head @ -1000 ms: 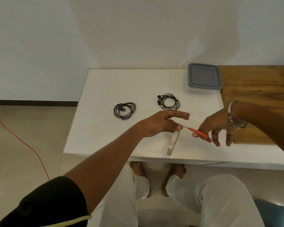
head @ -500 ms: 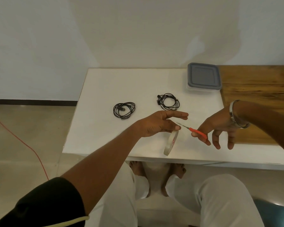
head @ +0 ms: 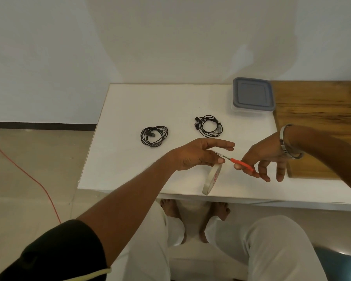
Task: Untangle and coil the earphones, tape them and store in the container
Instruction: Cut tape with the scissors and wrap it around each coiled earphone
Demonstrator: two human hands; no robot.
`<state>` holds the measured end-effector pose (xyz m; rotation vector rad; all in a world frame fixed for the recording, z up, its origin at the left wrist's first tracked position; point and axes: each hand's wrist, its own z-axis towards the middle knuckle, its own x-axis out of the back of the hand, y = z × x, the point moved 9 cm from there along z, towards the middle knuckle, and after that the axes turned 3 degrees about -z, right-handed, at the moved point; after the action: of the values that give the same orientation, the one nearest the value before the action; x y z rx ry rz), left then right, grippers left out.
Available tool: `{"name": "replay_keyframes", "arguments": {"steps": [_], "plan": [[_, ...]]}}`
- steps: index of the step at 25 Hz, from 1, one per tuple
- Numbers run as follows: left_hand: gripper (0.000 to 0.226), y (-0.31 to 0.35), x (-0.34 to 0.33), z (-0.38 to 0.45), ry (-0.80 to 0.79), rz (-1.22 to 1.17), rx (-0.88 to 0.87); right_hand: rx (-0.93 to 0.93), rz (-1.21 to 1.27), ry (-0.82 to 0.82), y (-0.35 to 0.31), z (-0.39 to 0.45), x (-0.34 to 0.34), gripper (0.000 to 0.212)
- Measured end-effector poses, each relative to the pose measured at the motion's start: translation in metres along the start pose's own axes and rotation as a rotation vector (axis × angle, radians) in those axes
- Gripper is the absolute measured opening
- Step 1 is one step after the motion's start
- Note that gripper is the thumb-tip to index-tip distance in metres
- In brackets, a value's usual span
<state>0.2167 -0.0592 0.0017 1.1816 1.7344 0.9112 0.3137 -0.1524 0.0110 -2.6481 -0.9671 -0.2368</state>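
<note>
Two coils of black earphones lie on the white table (head: 130,110): one (head: 154,136) at the left, another (head: 209,126) nearer the middle. A container with a grey lid (head: 252,96) stands closed at the back right. My left hand (head: 199,154) pinches the tape end between thumb and finger, and the clear tape roll (head: 212,179) hangs below it on edge. My right hand (head: 261,159) grips orange-handled scissors (head: 241,163), whose blades reach the tape beside my left thumb.
A wooden board (head: 320,126) covers the table's right side. An orange cable (head: 24,171) runs across the floor at the left. My knees and bare feet show under the table's front edge. A blue seat edge (head: 340,262) sits at the lower right.
The scissors drew slightly away from my left hand, then moved back in to the tape by my thumb. The roll still hangs from my left hand.
</note>
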Motion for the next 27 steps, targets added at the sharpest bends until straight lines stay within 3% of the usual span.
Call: {"name": "replay_keyframes", "arguments": {"steps": [6,15,18,21,23,27], "plan": [[0.05,-0.004,0.005,0.001,0.037,-0.02,0.009,-0.027,-0.107,-0.165,-0.007,-0.005,-0.001,0.037],[0.055,-0.007,0.011,0.001,0.052,-0.097,0.028,-0.002,-0.185,-0.083,0.007,0.0,0.014,0.031],[0.058,-0.008,0.015,-0.001,0.06,-0.097,0.03,-0.038,-0.294,0.052,0.034,0.003,0.033,0.031],[0.058,-0.008,0.014,-0.002,0.056,-0.097,0.027,-0.08,-0.467,0.437,0.055,0.006,0.071,0.036],[0.058,-0.006,0.012,-0.002,0.054,-0.086,0.024,-0.151,-0.565,0.603,0.059,0.006,0.083,0.037],[0.057,-0.002,0.008,0.0,0.048,-0.078,0.013,-0.187,-0.452,0.641,0.056,0.019,0.074,0.038]]}}
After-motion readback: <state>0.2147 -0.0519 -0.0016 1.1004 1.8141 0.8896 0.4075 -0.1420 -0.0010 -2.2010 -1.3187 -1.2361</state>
